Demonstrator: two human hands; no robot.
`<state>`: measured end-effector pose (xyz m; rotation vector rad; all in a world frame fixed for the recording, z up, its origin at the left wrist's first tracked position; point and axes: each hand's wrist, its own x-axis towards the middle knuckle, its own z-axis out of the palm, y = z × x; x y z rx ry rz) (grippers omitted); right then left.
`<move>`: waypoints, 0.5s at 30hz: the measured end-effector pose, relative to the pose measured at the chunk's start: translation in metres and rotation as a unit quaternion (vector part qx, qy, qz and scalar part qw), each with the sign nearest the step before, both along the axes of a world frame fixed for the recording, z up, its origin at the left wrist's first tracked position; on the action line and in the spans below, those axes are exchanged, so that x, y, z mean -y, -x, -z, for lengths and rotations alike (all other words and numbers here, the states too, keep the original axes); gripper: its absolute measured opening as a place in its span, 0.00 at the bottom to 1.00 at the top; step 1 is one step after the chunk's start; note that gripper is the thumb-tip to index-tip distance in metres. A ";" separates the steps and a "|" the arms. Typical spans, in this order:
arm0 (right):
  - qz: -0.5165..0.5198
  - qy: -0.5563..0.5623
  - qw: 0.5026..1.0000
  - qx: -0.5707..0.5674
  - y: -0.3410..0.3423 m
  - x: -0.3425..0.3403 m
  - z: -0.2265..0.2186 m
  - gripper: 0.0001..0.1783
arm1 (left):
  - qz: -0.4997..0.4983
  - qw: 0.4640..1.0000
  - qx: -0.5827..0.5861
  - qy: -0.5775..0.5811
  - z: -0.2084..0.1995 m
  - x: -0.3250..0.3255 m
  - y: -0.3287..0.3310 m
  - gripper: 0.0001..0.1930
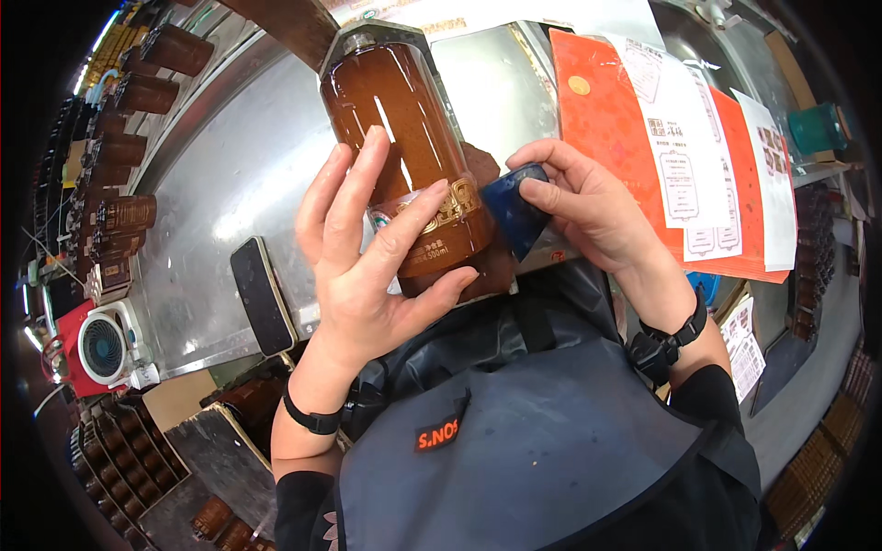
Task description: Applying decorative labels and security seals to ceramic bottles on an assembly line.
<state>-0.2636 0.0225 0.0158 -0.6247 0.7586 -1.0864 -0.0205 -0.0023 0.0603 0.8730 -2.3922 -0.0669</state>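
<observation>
Left fingers spread, brown bottle beneath

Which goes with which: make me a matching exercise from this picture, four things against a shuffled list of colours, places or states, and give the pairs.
Things:
1. bottle
2. phone
3. flat triangular piece
4. small fan

Descriptions:
A. dark blue, held in the right hand
B. white-framed, at the far left of the picture
C. brown and glossy, partly covered by the left hand
D. screen dark, lying on the metal bench

Pairs: 1-C, 2-D, 3-A, 4-B
</observation>
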 end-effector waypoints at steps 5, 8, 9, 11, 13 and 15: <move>0.018 0.010 1.000 -0.022 -0.002 0.005 -0.002 0.14 | -0.009 1.000 -0.009 -0.015 -0.007 0.005 0.005 0.29; 0.031 0.014 0.998 -0.047 0.004 0.009 0.004 0.14 | -0.009 1.000 -0.018 -0.022 -0.009 0.006 0.005 0.30; 0.033 0.016 0.998 -0.049 0.004 0.010 0.005 0.14 | -0.010 0.999 -0.018 -0.026 -0.010 0.005 0.005 0.31; 0.008 0.010 0.999 -0.053 0.002 0.010 0.006 0.14 | -0.001 1.000 -0.010 -0.023 -0.009 0.004 0.006 0.32; 0.004 0.005 0.999 -0.046 0.002 0.010 0.008 0.14 | 0.001 1.000 0.001 -0.031 -0.010 0.000 0.007 0.35; 0.000 0.001 0.999 -0.040 0.002 0.009 0.006 0.15 | 0.002 1.000 0.006 -0.026 -0.004 0.001 0.009 0.35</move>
